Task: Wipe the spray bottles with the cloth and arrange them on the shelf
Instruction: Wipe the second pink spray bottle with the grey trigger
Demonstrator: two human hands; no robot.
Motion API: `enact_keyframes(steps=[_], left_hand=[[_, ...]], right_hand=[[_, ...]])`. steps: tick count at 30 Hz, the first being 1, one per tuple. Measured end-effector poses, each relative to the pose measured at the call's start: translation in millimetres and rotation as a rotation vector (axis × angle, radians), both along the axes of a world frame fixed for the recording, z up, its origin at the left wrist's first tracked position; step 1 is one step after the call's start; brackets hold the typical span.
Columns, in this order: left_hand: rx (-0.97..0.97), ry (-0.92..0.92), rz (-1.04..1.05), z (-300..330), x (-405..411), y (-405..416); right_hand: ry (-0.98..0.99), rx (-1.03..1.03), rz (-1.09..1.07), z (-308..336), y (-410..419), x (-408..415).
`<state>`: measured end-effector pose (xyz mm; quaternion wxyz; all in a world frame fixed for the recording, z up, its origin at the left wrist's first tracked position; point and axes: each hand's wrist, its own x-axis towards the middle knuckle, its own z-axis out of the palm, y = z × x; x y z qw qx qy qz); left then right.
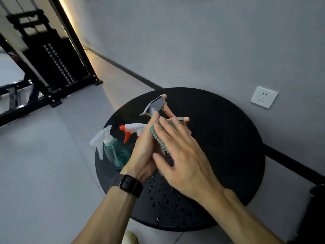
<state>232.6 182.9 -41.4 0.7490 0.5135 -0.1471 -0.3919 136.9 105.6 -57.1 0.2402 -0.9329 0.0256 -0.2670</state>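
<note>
head view: your left hand (pixel 143 150) holds a grey-and-peach spray bottle (pixel 156 104) above the round black table (pixel 228 138), fingers curled around it. your right hand (pixel 181 155), fingers straight, presses the green cloth (pixel 158 139) against its body. a teal bottle (pixel 114 152) and an orange-nozzled sprayer (pixel 131 129) sit just left.

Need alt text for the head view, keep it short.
Left hand holds a grey-and-orange-topped spray bottle while the right hand presses a teal cloth against it, above a wet round black table holding more bottles.
</note>
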Motion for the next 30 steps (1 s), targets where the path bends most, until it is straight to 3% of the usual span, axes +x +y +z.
enact_keyframes(steps=[10,16,18,25,30], left_hand=[[-0.126,0.116,-0.051,8.6,15.7,15.6],[-0.095,0.097,-0.04,7.4,7.0,15.8],[-0.098,0.093,-0.017,5.4,-0.1,11.5],[-0.015,0.009,-0.027,0.2,-11.2,8.6],[-0.072,-0.008,0.022,1.4,-10.1,6.3]], right_hand=[[-0.037,0.06,0.018,2.5,2.2,1.2],[-0.092,0.537,0.061,21.4,-2.2,1.8],[-0.094,0.591,0.062,25.6,-1.8,3.7],[-0.04,0.115,-0.045,29.4,-3.1,11.3],[-0.059,0.035,-0.024,27.6,-0.6,12.0]])
